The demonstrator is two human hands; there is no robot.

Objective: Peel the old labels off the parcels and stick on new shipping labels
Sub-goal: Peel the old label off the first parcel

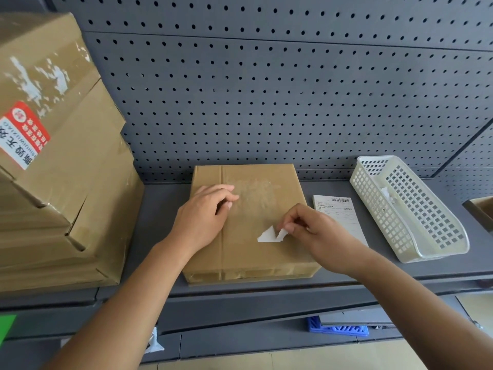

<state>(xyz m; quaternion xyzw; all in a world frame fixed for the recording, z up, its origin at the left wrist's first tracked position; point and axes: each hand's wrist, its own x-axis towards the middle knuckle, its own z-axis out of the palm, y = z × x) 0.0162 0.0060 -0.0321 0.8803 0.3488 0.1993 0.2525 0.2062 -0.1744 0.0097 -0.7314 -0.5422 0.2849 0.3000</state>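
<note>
A brown cardboard parcel (248, 252) lies flat on the grey shelf (160, 236) in front of me. Its top shows pale residue where a label was torn away. A small white scrap of old label (268, 235) still clings near the parcel's right side, one corner curled up. My right hand (317, 233) pinches that lifted corner between thumb and fingers. My left hand (205, 214) rests on the parcel's left half with its fingers loosely bent, holding it down. A new shipping label (344, 212) with a barcode lies on the shelf just right of the parcel, partly under my right hand.
A white plastic mesh basket (426, 228) stands at the right with paper scraps inside. Several stacked cardboard boxes (53, 156) fill the left side, the top one bearing a red-and-white sticker. A grey pegboard (266, 89) backs the shelf. A blue crate (338, 329) sits below.
</note>
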